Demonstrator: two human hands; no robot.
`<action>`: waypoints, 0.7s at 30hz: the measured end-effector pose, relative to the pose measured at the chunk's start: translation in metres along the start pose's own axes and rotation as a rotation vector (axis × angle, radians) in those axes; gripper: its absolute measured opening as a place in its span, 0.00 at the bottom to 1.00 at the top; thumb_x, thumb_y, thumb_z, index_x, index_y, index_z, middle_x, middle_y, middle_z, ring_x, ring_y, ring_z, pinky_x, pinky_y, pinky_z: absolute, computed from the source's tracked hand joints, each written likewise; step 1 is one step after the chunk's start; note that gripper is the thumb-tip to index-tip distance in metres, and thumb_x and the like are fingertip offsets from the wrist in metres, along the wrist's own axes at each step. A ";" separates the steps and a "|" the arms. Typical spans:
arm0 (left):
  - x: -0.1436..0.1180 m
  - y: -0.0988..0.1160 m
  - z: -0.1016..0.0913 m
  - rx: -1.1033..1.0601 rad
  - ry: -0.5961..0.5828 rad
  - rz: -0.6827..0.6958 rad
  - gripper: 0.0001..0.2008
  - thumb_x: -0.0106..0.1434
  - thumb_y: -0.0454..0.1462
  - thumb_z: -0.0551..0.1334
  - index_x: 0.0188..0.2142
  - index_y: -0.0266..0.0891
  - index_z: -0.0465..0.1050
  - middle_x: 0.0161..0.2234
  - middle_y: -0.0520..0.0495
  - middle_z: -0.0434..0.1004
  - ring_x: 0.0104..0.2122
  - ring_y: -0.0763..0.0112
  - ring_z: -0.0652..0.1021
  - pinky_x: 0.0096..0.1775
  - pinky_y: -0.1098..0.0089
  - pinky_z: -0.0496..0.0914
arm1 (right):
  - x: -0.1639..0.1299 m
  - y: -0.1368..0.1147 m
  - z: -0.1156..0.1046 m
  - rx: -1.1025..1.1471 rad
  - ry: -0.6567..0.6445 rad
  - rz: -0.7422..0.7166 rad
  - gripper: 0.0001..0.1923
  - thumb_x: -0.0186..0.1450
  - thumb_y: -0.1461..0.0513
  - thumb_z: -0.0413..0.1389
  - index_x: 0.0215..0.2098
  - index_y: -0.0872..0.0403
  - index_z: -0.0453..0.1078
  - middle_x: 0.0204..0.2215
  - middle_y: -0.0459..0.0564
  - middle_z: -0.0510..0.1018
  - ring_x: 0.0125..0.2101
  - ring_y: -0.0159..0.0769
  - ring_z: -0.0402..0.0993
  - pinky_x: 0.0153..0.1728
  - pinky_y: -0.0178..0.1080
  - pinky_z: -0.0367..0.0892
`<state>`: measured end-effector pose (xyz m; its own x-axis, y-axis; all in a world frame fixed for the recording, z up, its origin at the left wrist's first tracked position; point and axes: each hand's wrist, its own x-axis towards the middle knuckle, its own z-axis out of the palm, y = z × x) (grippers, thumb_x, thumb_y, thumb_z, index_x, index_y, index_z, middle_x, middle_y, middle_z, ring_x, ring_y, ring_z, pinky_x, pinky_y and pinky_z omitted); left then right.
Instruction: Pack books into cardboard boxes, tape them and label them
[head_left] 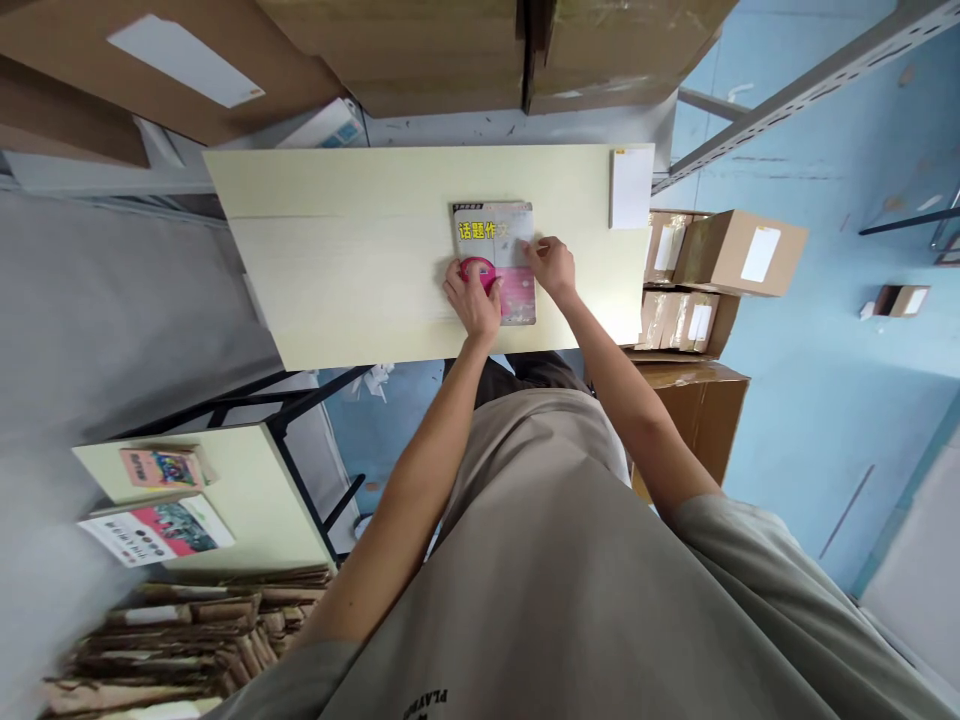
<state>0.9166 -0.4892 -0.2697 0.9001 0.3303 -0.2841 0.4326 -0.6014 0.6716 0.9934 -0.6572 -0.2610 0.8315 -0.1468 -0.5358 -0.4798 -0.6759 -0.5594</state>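
Observation:
A book [491, 235] with a grey and pink cover and yellow characters lies flat on the pale yellow table [337, 260]. My left hand [472, 300] rests flat on the book's lower left part, over a pink round mark. On the book's right edge my right hand [551, 265] presses with its fingers at the cover. Both arms reach forward from my grey shirt.
A white pad [631, 187] lies at the table's far right corner. Cardboard boxes [720, 260] stand on the blue floor to the right, and large cartons [450, 50] sit behind the table. At lower left, a second table [247, 490] holds two books above flattened cardboard [195, 630].

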 end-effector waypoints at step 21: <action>-0.038 0.049 -0.067 0.271 -0.312 0.019 0.30 0.79 0.34 0.68 0.76 0.34 0.70 0.62 0.28 0.86 0.60 0.42 0.87 0.63 0.53 0.80 | 0.000 -0.101 -0.056 -0.507 -0.244 -0.761 0.35 0.79 0.38 0.64 0.69 0.56 0.78 0.74 0.68 0.78 0.80 0.70 0.67 0.80 0.75 0.61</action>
<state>0.8998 -0.4824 -0.1804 0.8623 0.1055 -0.4952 0.3759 -0.7887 0.4865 1.0572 -0.6297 -0.1693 0.7621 0.5789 -0.2898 0.3937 -0.7698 -0.5024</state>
